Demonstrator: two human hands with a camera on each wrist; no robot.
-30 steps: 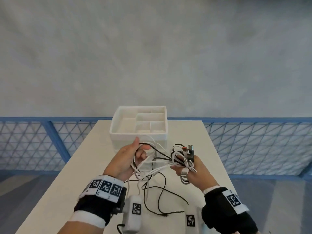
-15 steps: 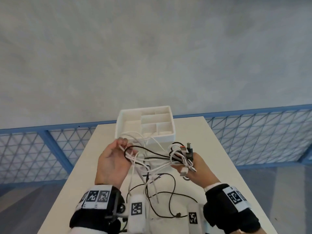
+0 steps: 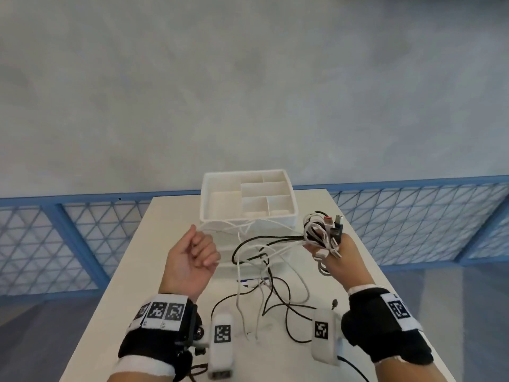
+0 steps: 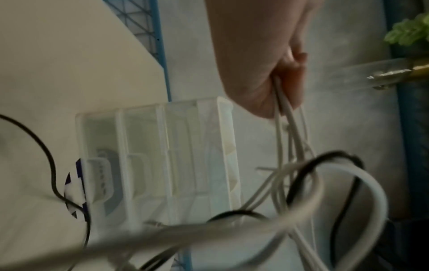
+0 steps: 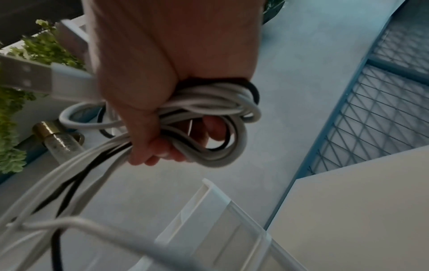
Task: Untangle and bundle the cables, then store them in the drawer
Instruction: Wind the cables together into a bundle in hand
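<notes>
Your head view looked down from above at table [image 3: 132, 271] | wrist views sat close behind each palm, facing outward | all three shared the white drawer [image 3: 249, 216] and cables [image 3: 264, 244].

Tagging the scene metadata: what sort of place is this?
Probably a staged indoor data-collection setup, not a home: a bare white table holding one white compartment drawer, blue mesh railing around it, and a plain grey wall behind.

Evenly and softly lit from above in the head view, with only faint shadows under the cables [image 3: 264, 271] on the table [image 3: 143, 257]; bowed at the edges around that table. Dim and grainy in both wrist views, smeared by motion blur on the cable loops nearest the lens.
</notes>
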